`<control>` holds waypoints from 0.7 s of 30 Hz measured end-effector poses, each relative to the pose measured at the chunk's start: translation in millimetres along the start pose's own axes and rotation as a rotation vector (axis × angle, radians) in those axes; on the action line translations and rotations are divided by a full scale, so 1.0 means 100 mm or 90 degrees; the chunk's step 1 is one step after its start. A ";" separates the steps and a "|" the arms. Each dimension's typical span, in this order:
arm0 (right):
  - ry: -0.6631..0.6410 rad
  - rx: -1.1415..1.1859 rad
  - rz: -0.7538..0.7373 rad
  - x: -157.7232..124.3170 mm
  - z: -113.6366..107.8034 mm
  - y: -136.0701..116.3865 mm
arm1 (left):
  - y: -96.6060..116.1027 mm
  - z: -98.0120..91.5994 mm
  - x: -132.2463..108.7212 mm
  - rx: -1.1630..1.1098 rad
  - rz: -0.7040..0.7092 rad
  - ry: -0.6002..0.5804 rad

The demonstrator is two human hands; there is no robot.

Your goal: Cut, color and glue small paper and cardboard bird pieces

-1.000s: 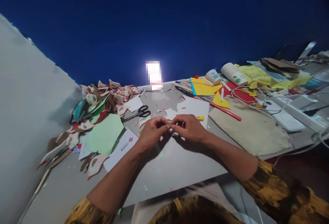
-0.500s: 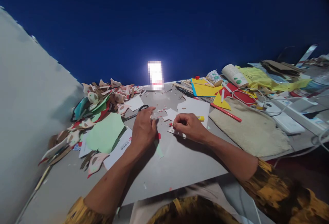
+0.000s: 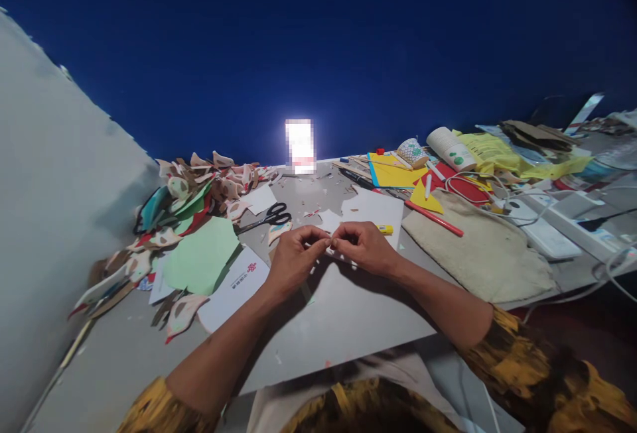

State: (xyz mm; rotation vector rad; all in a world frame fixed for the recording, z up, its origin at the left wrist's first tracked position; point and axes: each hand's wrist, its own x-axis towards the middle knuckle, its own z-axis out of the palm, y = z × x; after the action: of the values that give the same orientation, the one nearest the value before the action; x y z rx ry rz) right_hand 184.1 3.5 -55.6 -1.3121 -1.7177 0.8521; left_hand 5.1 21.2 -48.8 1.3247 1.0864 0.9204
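White and tiny, a paper scrap (image 3: 329,243) is pinched between the left hand (image 3: 293,262) and right hand (image 3: 365,247), near the scissors (image 3: 271,216), over the grey worktop (image 3: 348,317).

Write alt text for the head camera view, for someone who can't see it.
Two bare hands, left hand and right hand, meet over a grey table, fingers pinching a small pale piece between them. Black scissors, a green sheet and a heap of paper cut-outs lie to the left, a beige cloth to the right.
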 end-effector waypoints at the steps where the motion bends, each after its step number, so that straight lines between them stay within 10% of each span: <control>1: -0.009 0.001 -0.001 0.00 -0.03 -0.01 | 0.00 0.00 0.00 -0.014 -0.010 0.002; 7: 0.034 -0.278 0.003 0.09 -0.48 0.05 | 0.01 -0.05 0.09 -0.139 -0.060 0.028; 14: -0.164 -0.542 0.071 0.11 -0.77 0.11 | -0.03 -0.11 0.12 -0.183 -0.086 0.019; 21: -0.061 -0.259 -0.084 0.11 -0.69 0.03 | 0.02 -0.14 0.12 -0.176 -0.084 -0.085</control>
State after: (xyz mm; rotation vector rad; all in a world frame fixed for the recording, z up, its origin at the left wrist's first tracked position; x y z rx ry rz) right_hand 245.4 17.9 -24.4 -1.4143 -2.1064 0.5120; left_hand -4.9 37.0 -47.0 1.0577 0.8965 0.8392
